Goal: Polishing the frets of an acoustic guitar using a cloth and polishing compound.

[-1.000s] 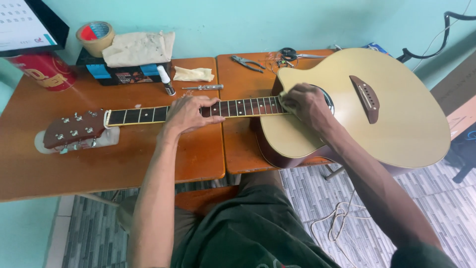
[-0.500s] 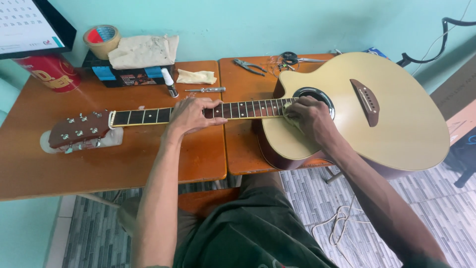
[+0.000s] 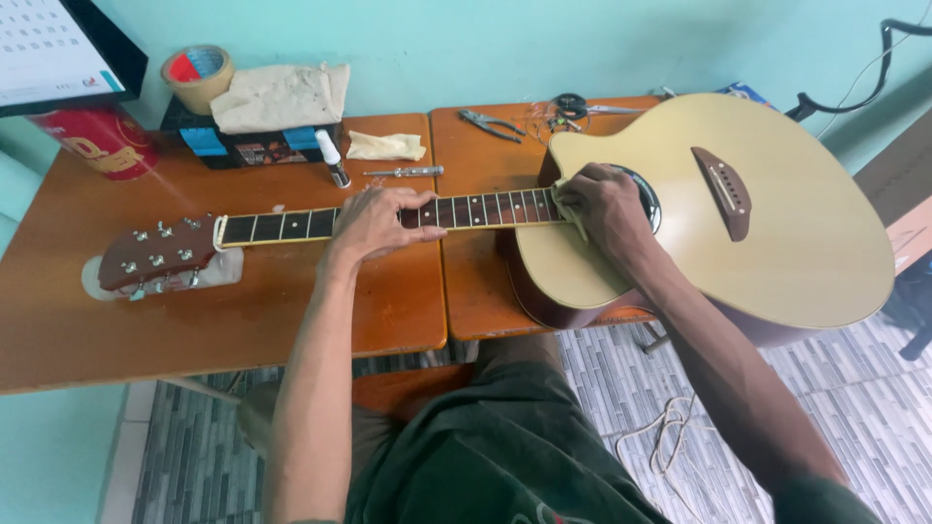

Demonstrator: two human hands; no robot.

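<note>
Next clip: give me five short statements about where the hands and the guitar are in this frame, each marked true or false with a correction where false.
1. The left hand rests on the guitar neck. True.
2. The right hand is at the bridge. False: it is by the soundhole, where the fretboard ends.
3. The guitar lies face up across two wooden tables. True.
4. The roll of tape sits on the guitar body. False: it stands by the wall at the table's far left.
5. The left hand holds the screwdriver. False: the screwdriver lies apart on the table.
</note>
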